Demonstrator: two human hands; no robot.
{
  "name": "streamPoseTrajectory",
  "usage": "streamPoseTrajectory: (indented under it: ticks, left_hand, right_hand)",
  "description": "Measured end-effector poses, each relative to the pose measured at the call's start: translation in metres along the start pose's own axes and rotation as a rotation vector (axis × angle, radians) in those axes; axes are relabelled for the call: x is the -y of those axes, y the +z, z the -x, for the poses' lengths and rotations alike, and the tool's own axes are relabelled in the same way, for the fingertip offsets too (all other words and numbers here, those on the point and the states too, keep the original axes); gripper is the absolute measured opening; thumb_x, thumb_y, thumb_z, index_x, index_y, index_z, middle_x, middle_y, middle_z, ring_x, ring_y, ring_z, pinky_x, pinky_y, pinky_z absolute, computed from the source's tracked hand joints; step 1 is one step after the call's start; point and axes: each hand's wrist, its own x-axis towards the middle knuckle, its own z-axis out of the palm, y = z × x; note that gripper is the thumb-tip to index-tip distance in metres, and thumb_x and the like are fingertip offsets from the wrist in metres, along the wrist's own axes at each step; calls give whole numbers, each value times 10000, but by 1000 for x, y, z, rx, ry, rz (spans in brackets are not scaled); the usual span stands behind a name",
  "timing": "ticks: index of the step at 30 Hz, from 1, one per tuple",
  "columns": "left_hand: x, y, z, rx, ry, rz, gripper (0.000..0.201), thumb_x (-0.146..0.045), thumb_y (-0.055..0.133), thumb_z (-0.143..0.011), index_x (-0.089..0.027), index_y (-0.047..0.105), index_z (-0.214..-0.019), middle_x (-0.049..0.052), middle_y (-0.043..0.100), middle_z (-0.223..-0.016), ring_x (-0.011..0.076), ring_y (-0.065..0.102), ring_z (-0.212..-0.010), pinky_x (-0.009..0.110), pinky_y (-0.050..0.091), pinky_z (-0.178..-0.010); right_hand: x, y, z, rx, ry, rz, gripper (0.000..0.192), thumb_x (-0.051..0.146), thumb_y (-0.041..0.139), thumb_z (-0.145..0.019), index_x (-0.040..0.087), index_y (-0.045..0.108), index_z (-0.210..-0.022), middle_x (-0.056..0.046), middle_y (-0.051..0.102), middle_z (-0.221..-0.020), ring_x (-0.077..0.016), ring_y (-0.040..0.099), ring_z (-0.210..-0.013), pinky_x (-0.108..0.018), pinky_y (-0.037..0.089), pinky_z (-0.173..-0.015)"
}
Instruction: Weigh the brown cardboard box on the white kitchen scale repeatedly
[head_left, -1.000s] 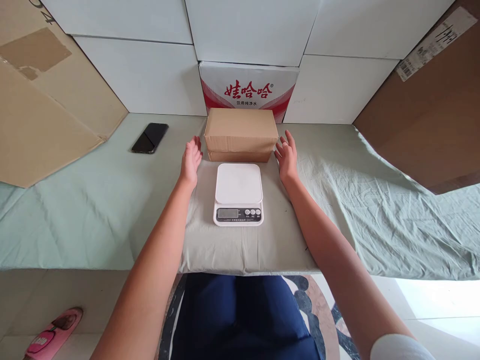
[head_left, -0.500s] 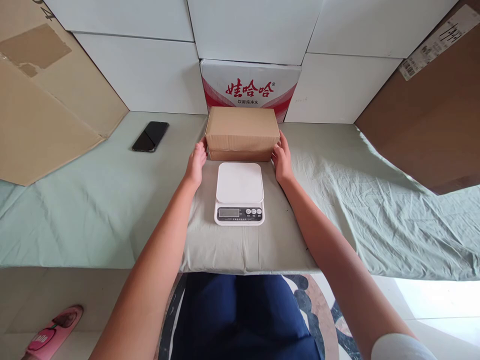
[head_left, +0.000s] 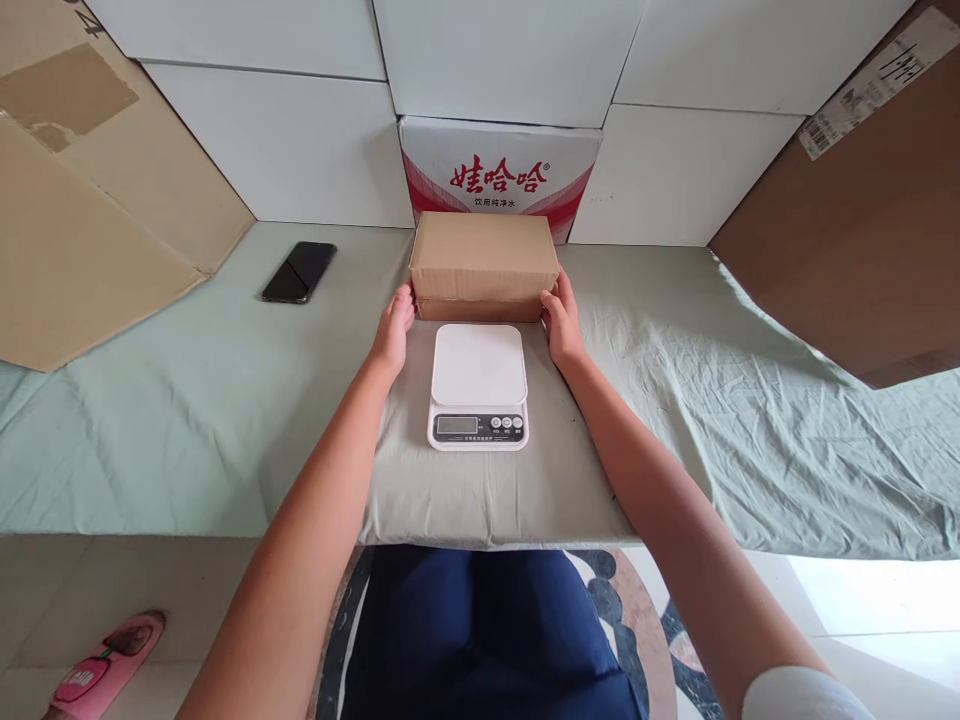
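Observation:
A brown cardboard box (head_left: pixel 484 262) stands on the cloth-covered table, close in front of a white and red printed carton. My left hand (head_left: pixel 393 325) presses against its left side, with part of the fingers hidden behind the edge. On the opposite side my right hand (head_left: pixel 562 318) grips the box, thumb on the front corner and the fingertips out of sight. Between my forearms lies a white kitchen scale (head_left: pixel 478 385), just nearer to me than the box. Nothing rests on the scale's plate, and its small display looks blank.
The printed carton (head_left: pixel 499 165) stands against white panels (head_left: pixel 281 145) at the back. A black phone (head_left: pixel 300 272) lies to the left. Large cardboard boxes flank the table, one at left (head_left: pixel 105 220) and one at right (head_left: pixel 862 230). A pink slipper (head_left: pixel 109 665) shows on the floor.
Hardly anything differs. My right thumb has shifted slightly onto the front corner of the cardboard box; the box and the scale stay in place.

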Motion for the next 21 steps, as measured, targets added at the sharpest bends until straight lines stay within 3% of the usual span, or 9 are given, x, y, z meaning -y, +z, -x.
streamPoseTrajectory:
  ticks: [12,16,21]
  left_hand:
    - [4,1,-2,1,28,44,990,-943,527,-758,-257,603,-1468,133,522,-1640,351,374,-1597,505,326,-1302]
    - [5,1,-1,-23,22,48,965,-921,573,-754,-245,614,-1441,142,528,-1633,352,392,-1589,504,346,-1290]
    - [8,-2,-2,-47,64,62,796,-859,588,-810,-271,670,-1340,124,601,-1569,329,475,-1543,495,380,-1265]
  right_hand:
    - [10,9,3,7,-87,80,673,551,590,-878,339,477,-1507,16,496,-1655,-272,434,-1554,-510,305,-1354]
    - [12,10,3,12,-117,107,700,518,586,-874,334,443,-1534,16,491,-1657,-263,400,-1575,-508,291,-1361]
    - [9,10,4,13,-137,117,745,518,574,-878,362,371,-1578,29,457,-1680,-252,388,-1581,-514,307,-1355]
